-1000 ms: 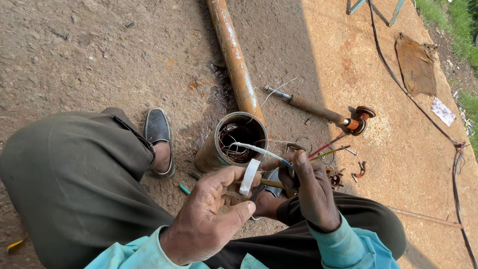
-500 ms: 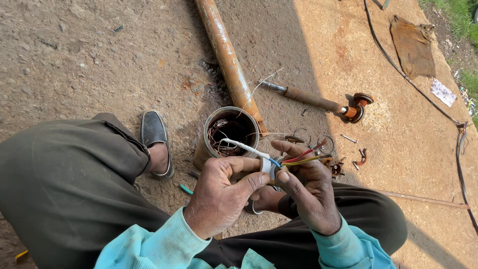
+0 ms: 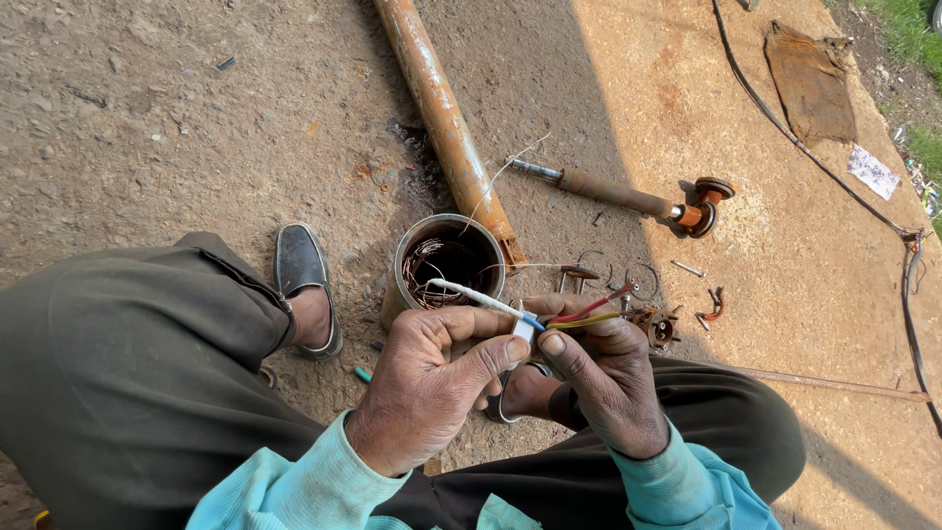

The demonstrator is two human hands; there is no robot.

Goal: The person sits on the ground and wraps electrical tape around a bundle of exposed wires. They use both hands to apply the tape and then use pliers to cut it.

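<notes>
Right now you are pinching a white cable (image 3: 478, 296) between both hands, just in front of the round motor can (image 3: 446, 263) standing on the ground. Your left hand (image 3: 432, 383) is closing thumb and forefinger on a strip of white tape (image 3: 523, 329) at the point where the sheath ends. Your right hand (image 3: 608, 378) is gripping the same spot, with the red, yellow and blue wires (image 3: 587, 312) fanning out beyond the can toward the small rusty parts (image 3: 659, 324). The cable looks light and bendy, the bare wires thin and easy to kink, the tape probably sticky, so holding close to the joint seems the safest place. Behind the can a rusty pipe (image 3: 439, 108) is lying on the ground, and your shoe (image 3: 301, 270) is sitting left of the can.
</notes>
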